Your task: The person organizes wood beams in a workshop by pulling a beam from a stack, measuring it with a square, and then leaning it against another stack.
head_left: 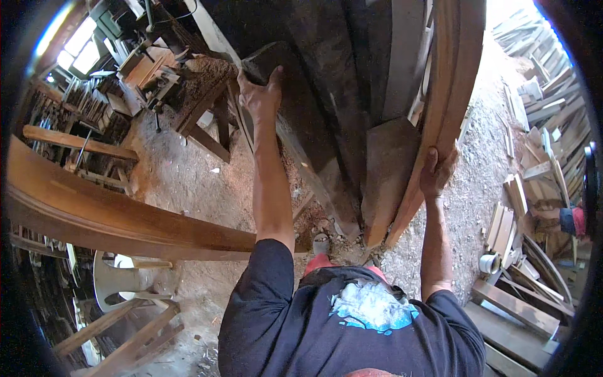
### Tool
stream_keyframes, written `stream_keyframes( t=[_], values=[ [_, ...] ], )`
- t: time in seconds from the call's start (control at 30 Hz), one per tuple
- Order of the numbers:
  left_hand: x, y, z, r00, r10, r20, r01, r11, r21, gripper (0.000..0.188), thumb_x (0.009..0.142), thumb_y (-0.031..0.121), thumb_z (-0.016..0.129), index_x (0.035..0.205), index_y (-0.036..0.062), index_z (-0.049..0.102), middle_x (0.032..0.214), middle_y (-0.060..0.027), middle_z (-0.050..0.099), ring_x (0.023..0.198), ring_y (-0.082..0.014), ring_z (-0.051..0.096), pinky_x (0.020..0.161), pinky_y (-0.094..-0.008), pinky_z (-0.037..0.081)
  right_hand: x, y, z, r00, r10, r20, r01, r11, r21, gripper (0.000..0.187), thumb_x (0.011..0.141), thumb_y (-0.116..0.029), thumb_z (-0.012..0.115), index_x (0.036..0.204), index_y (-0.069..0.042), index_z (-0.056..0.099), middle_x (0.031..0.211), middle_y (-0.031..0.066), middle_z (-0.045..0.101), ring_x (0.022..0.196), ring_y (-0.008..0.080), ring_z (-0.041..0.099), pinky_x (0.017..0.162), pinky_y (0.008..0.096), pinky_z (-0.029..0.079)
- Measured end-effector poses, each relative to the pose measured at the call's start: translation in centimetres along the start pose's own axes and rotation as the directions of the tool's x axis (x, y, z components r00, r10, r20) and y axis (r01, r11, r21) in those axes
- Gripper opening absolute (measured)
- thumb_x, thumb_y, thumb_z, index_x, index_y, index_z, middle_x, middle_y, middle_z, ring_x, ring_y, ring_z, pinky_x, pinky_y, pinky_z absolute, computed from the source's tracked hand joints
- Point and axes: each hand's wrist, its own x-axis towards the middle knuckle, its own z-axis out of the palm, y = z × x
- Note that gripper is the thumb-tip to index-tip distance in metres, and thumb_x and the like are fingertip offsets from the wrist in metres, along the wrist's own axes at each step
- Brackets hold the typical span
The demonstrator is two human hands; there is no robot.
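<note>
Dark, weathered planks [326, 81] stand on end in front of me, fanning out toward the top. My left hand [259, 99] grips the upper left edge of a thick dark plank [308, 135], thumb on its face. On the right, a long reddish-brown board [447, 81] with a grooved face leans beside them. My right hand [438, 173] holds its right edge, with the thumb on the front and the fingers partly hidden behind. Between the two stands a shorter brown plank [391, 160] with a cut top. The lower ends of these pieces rest near my feet.
A long polished wooden beam [125, 213] crosses at my left, close to my elbow. Beyond it stands a sawdust-covered workbench [204, 81]. A white plastic chair [113, 283] is at lower left. Heaped offcuts [540, 163] line the right side, with a white roll [488, 262] among them.
</note>
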Motion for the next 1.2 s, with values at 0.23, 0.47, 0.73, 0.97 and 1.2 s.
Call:
stream_keyframes(
  t=[0.23,0.47,0.73,0.97,1.2],
  values=[
    [-2.1,4.0,-1.3,0.999,-0.009,-0.034,0.006,0.996,-0.089,0.075,0.072,0.037,0.084,0.126,-0.0006,0.049,0.121,-0.0207,0.058,0.110,-0.0341,0.059,0.095,-0.0406,0.046,0.1,-0.1,-0.2,0.999,-0.044,-0.013,0.044,0.998,-0.040,0.060,0.097,-0.040,0.051,0.137,0.003,0.039,0.122,0.0250,0.049,0.113,0.0406,0.048,0.096,0.0471,0.038],
    [-2.2,1.0,-4.1,0.993,-0.089,-0.081,0.079,0.990,-0.113,0.091,0.068,0.034,0.087,0.136,-0.0020,0.037,0.129,-0.0226,0.048,0.116,-0.0346,0.053,0.097,-0.0426,0.044,0.2,-0.5,-0.2,1.000,0.001,0.014,-0.001,1.000,0.003,0.061,0.095,-0.038,0.052,0.138,0.003,0.038,0.124,0.0251,0.049,0.116,0.0403,0.047,0.098,0.0481,0.037],
    [-6.2,-5.4,-14.5,0.991,-0.088,0.103,0.135,0.621,-0.772,0.087,0.070,0.020,0.085,0.140,0.0002,0.038,0.128,-0.0154,0.053,0.117,-0.0293,0.052,0.097,-0.0463,0.046,0.2,-1.0,0.0,0.999,-0.028,-0.034,0.029,0.999,0.014,0.058,0.095,-0.036,0.054,0.137,0.003,0.040,0.123,0.0237,0.050,0.117,0.0364,0.048,0.099,0.0432,0.037],
    [-12.5,-10.3,-19.1,0.966,-0.192,0.172,0.237,0.397,-0.887,0.085,0.060,0.013,0.084,0.135,0.0026,0.046,0.128,-0.0134,0.054,0.117,-0.0281,0.052,0.099,-0.0449,0.045,1.6,-5.0,-2.6,0.990,-0.139,-0.002,0.125,0.895,-0.429,0.064,0.095,-0.045,0.053,0.135,0.003,0.043,0.131,0.0243,0.048,0.124,0.0377,0.045,0.103,0.0471,0.034],
    [-18.2,-6.6,-19.4,0.926,-0.213,0.313,0.378,0.495,-0.782,0.096,0.060,0.021,0.084,0.140,0.0019,0.034,0.132,-0.0157,0.047,0.122,-0.0287,0.048,0.102,-0.0436,0.040,-2.1,-15.0,-2.1,0.824,-0.357,0.441,0.035,0.808,0.588,0.110,0.070,-0.070,0.068,0.142,0.005,0.032,0.145,0.0248,0.036,0.131,0.0353,0.040,0.110,0.0480,0.031]
  ],
)
